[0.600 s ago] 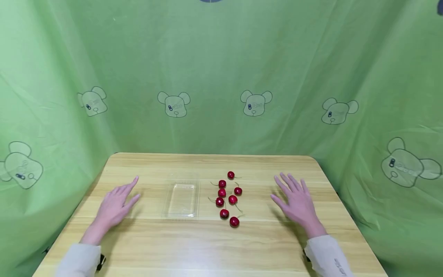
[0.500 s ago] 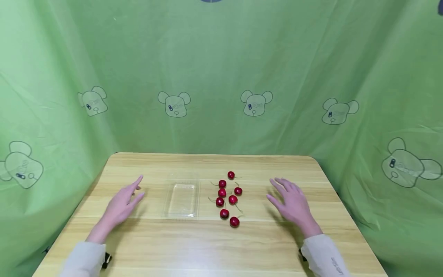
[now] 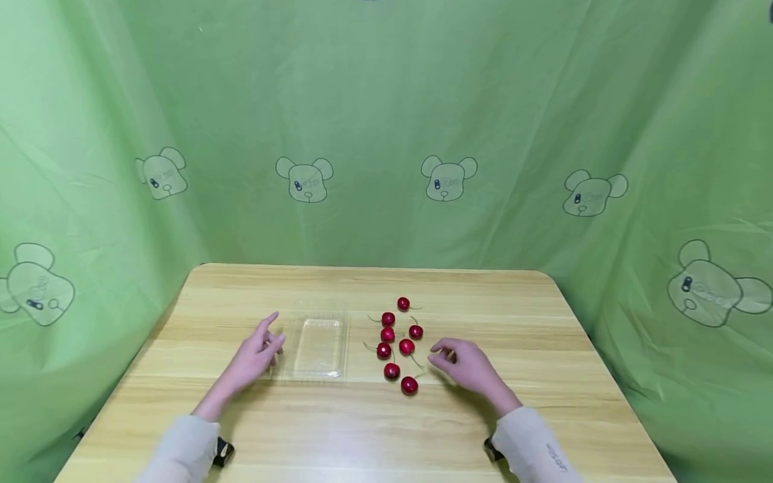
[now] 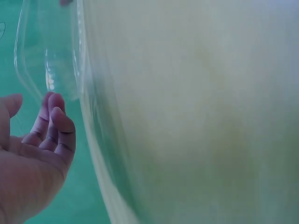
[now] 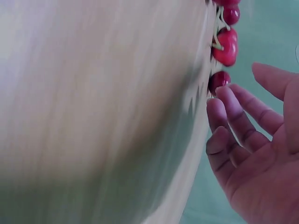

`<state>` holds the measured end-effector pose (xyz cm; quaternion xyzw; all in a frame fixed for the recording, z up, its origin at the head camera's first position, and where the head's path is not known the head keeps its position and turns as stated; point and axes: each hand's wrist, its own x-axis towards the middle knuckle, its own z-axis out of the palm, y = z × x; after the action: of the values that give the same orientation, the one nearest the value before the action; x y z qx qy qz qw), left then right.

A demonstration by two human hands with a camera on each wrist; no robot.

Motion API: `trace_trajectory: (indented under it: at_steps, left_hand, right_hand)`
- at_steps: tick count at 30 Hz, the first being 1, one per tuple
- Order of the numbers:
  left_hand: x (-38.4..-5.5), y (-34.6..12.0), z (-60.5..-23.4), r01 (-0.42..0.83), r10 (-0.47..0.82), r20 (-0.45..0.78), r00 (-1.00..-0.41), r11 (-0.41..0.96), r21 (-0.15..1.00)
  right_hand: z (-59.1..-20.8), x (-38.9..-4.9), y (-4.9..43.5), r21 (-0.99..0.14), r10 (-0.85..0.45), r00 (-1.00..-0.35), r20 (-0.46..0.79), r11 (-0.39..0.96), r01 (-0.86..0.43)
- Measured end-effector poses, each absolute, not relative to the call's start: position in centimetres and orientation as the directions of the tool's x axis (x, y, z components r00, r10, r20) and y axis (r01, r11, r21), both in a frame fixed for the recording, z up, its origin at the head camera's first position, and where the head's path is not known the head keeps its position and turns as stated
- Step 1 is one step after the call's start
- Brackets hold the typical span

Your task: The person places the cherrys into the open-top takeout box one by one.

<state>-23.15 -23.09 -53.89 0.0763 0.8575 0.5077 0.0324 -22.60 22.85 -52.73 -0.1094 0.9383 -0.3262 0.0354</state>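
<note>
A clear plastic container (image 3: 345, 347) with an open lid sits left of the table's middle. Beside its left edge hovers my left hand (image 3: 252, 359), index finger extended and the other fingers loosely bent. In the left wrist view this hand's palm faces the transparent container (image 4: 46, 56), with nothing in it. Several dark red cherries with stems, one of them a bright red cherry (image 3: 407, 347), lie right of the container. My right hand (image 3: 466, 365) is just right of them, fingers relaxed and slightly bent. Its palm holds nothing in the right wrist view, where cherries (image 5: 225, 46) show beyond the fingertips.
The light wooden table (image 3: 338, 436) has rounded far corners. A green curtain (image 3: 374, 100) with printed bear heads hangs behind it and along both sides. Black bands circle both wrists below the pale sleeves.
Both hands have moved inward, the left toward the container and the right toward the cherries. The right fingers have gone from spread to gently bent. Container and cherries lie where they were.
</note>
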Motion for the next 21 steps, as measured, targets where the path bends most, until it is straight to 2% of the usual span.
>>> trace_trajectory:
  at_steps: [8,21]
  left_hand:
    - [-22.9,-21.6,-53.9,0.089,0.173,0.022,-0.985,0.391,0.916]
    - [-23.0,-20.9,-54.1,0.079,0.199,-0.001,-0.98,0.391,0.917]
  right_hand:
    - [-53.0,-22.4,21.1,-0.619,-0.229,-0.972,-0.052,0.772,-0.148]
    - [-53.3,-22.3,19.9,-0.563,-0.207,-0.976,-0.064,0.815,-0.136]
